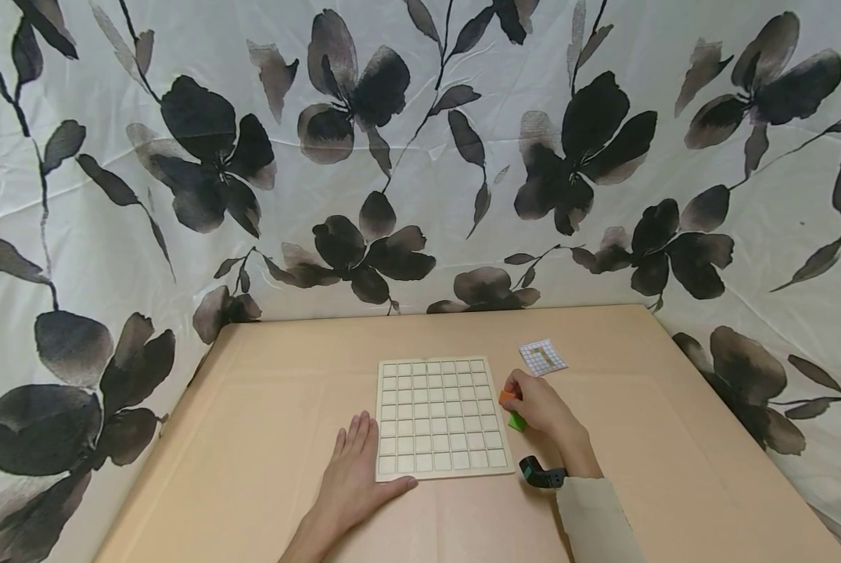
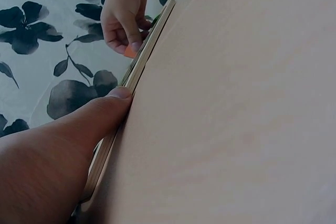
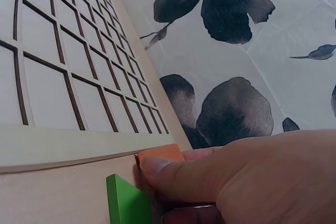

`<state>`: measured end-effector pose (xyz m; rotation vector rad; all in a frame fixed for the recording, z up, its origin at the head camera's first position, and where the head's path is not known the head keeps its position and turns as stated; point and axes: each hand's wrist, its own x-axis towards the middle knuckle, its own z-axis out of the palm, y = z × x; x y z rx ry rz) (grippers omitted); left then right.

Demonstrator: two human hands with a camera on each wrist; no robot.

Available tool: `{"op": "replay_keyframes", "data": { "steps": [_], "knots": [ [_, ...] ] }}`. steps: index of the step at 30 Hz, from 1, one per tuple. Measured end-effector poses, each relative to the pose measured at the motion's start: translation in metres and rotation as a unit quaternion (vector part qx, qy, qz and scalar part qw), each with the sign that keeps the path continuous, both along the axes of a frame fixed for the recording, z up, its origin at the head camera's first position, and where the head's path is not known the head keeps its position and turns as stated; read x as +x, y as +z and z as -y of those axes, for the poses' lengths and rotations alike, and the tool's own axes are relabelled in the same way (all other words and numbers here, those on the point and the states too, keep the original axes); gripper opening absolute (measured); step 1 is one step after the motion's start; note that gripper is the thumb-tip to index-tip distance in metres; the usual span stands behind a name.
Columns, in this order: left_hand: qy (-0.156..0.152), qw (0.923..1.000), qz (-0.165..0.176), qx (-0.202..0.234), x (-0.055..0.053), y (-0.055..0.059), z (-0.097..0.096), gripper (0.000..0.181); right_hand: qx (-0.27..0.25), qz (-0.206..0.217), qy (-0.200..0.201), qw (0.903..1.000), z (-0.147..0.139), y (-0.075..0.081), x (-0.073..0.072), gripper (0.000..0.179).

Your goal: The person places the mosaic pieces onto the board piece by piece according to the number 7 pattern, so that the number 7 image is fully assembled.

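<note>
A pale wooden grid board (image 1: 431,360) with rows of square cells lies on the table. My left hand (image 1: 353,473) rests at its lower left corner, fingers straight along the left side and thumb (image 2: 119,93) against the front edge. Beside the board's right edge, my right hand (image 1: 543,407) pinches a small orange block (image 3: 163,156) between thumb and fingers. A green block (image 3: 128,203) with a slanted top sits just below the orange one, close under the fingers. The curled fingers of the right hand are partly hidden in the right wrist view.
A small card (image 1: 543,357) printed with a grid and a coloured pattern lies beyond the right hand. The right wrist wears a black band (image 1: 541,474). The light wooden table (image 1: 307,352) ends at a floral cloth (image 1: 462,195) hanging behind it.
</note>
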<state>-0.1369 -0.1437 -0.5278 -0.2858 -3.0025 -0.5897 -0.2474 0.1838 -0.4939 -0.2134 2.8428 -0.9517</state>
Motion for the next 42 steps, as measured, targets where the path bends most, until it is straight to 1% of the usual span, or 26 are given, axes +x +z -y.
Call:
{"op": "replay_keyframes", "data": {
  "steps": [6, 10, 19, 24, 27, 34, 42],
  "knots": [
    [-0.001, 1.0000, -0.003, -0.008, 0.000, 0.000, 0.000, 0.121, -0.009, 0.001, -0.004, 1.0000, 0.000, 0.001, 0.000, 0.017],
    [-0.001, 0.9999, -0.009, -0.008, 0.000, -0.002, 0.000, 0.121, -0.012, -0.007, -0.008, 0.9999, 0.000, 0.002, 0.000, 0.018],
    [0.000, 1.0000, -0.007, 0.003, 0.000, -0.003, 0.000, 0.122, -0.027, -0.026, -0.011, 0.9992, 0.005, 0.002, 0.000, 0.019],
    [0.000, 1.0000, -0.005, 0.003, 0.000, -0.004, 0.000, 0.122, -0.030, -0.028, -0.017, 0.9990, 0.009, 0.001, -0.001, 0.019],
    [0.000, 1.0000, -0.004, 0.003, 0.000, -0.004, 0.000, 0.123, -0.027, -0.036, -0.011, 0.9989, 0.012, 0.001, -0.001, 0.018],
    [0.002, 0.9999, -0.009, 0.010, -0.001, -0.002, -0.004, 0.122, -0.015, -0.071, 0.021, 0.9971, 0.016, -0.001, -0.006, 0.015],
    [0.009, 0.9998, -0.012, 0.010, -0.004, -0.002, -0.008, 0.122, -0.015, -0.090, 0.041, 0.9950, 0.022, -0.004, -0.011, 0.013]
  ]
}}
